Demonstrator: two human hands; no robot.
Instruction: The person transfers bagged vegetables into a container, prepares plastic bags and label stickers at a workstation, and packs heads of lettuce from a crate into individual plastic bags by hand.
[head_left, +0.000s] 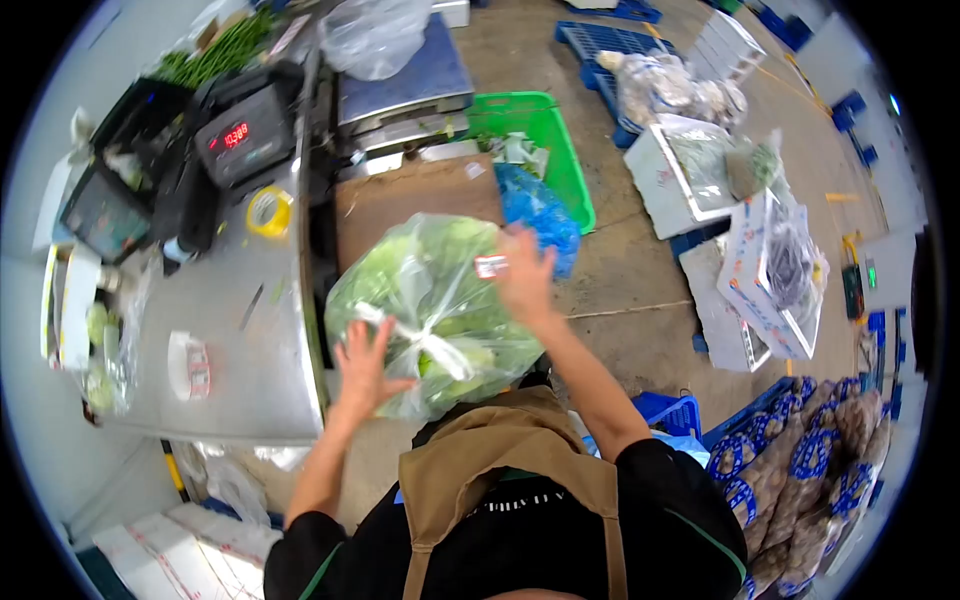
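A large clear plastic bag of green leafy vegetables [390, 270] sits in front of me, gathered with a white tie [440, 350]. Against its near left side rests my left hand [366, 372], fingers spread, not closed around anything. My right hand [526, 282] lies over the bag's upper right side, slightly blurred, with its fingers stretched out. Just left of those fingers, a small white and red label [491, 266] shows on the plastic. Behind the bag is a brown cardboard piece [410, 200], partly covered by it.
At left, a metal table [240, 370] carries a scale display [243, 135], a yellow tape roll [269, 211] and a label roll [189, 366]. Beyond the bag stand a platform scale [410, 75] and a green crate [570, 170]. Foam boxes [660, 190] and filled sacks [790, 470] occupy the right.
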